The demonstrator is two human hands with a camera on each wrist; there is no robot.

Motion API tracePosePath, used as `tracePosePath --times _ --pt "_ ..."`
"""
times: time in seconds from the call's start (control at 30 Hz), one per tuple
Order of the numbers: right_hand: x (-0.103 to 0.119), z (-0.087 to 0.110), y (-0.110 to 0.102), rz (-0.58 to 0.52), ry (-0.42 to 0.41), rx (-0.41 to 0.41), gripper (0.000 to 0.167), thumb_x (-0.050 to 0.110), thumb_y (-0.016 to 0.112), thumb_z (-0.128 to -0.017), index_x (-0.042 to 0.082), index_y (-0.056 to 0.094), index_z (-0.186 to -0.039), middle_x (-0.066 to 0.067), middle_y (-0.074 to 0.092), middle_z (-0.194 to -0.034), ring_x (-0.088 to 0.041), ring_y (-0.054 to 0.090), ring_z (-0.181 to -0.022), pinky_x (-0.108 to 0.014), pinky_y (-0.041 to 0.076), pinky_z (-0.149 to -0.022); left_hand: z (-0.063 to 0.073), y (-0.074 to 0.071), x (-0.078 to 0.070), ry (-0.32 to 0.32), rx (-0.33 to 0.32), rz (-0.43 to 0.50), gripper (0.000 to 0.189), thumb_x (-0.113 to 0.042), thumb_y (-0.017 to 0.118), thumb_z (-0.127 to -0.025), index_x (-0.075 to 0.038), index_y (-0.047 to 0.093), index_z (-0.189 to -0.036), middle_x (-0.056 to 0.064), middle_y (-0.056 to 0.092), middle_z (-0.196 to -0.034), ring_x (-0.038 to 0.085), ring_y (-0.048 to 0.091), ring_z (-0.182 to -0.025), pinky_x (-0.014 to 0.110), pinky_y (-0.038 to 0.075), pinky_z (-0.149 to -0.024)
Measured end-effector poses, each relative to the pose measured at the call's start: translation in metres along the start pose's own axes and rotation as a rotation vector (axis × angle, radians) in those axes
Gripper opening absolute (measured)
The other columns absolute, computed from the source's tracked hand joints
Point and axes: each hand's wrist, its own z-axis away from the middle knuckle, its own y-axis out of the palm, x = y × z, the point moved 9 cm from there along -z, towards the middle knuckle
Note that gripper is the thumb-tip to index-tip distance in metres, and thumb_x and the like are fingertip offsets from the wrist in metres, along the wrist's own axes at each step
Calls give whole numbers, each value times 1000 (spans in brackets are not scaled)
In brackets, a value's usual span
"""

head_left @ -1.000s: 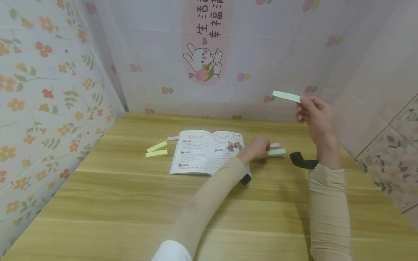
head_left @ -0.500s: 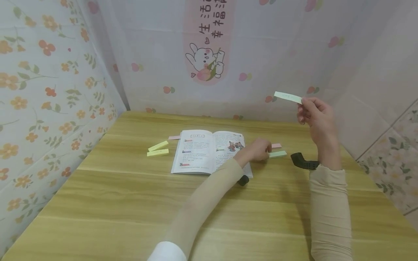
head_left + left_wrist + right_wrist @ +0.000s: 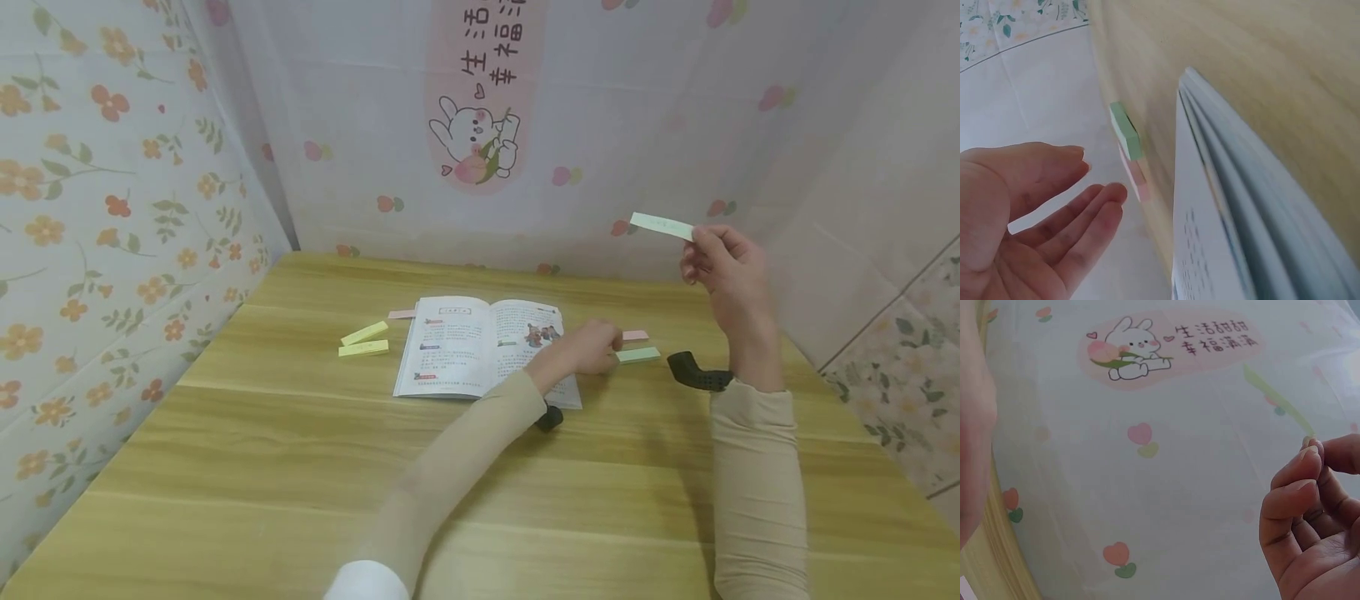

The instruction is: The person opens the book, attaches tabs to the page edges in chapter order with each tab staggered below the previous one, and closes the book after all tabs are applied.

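Note:
My right hand point(image 3: 727, 271) is raised above the table's right side. Between thumb and fingertips it pinches one end of a pale green sticky note strip point(image 3: 662, 226), which points left and bears faint writing. In the right wrist view the same strip point(image 3: 1280, 400) looks thin and slightly bent. My left hand point(image 3: 596, 346) is by the right page of an open book point(image 3: 450, 367), close to a green sticky note pad point(image 3: 639, 356) and a pink pad point(image 3: 636, 336). The left wrist view shows its fingers point(image 3: 1088, 240) loosely bent, apart from the thumb, holding nothing.
Two yellow sticky note pads point(image 3: 363, 348) lie left of the book. A pink strip point(image 3: 401, 315) sticks out from the book's left edge. Patterned cloth point(image 3: 360, 108) hangs behind the wooden table point(image 3: 300, 483). Black wrist mounts point(image 3: 697, 372) are on both wrists.
My left forearm and wrist have shifted slightly left and down, with the hand still beside the pads. The right hand keeps the green strip raised in nearly the same place.

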Motion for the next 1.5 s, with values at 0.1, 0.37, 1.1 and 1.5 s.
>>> tracePosePath --times 0.1,0.37,1.1,1.5 --pt "1 0 1 6 -8 8 13 8 64 -99 -4 64 -95 -8 63 -76 -17 52 -59 -24 45 -54 6 -4 2 -18 -12 -31 31 -14 63 -99 -4 65 -128 6 63 -125 13 61 -106 16 49 -85" --pt "-7 -1 -3 50 27 -23 13 9 65 -99 -3 65 -95 -7 63 -77 -16 54 -61 -22 47 -55 22 -10 6 -48 -15 -56 31 -19 62 -101 -6 65 -130 6 62 -127 12 62 -103 16 50 -75" --pt "-33 -7 4 128 82 39 8 5 66 -97 -3 67 -98 -6 64 -77 -14 56 -64 -21 50 -59 54 -16 42 -225 38 -198 52 -26 59 -102 -11 48 -150 23 35 -157 36 46 -137 49 41 -110" --pt "-50 -8 7 272 139 47 15 14 68 -97 1 65 -102 -4 64 -82 -11 58 -69 -19 52 -63 67 -9 51 -304 105 -326 58 -39 57 -102 -12 45 -152 18 41 -150 33 41 -136 46 39 -111"
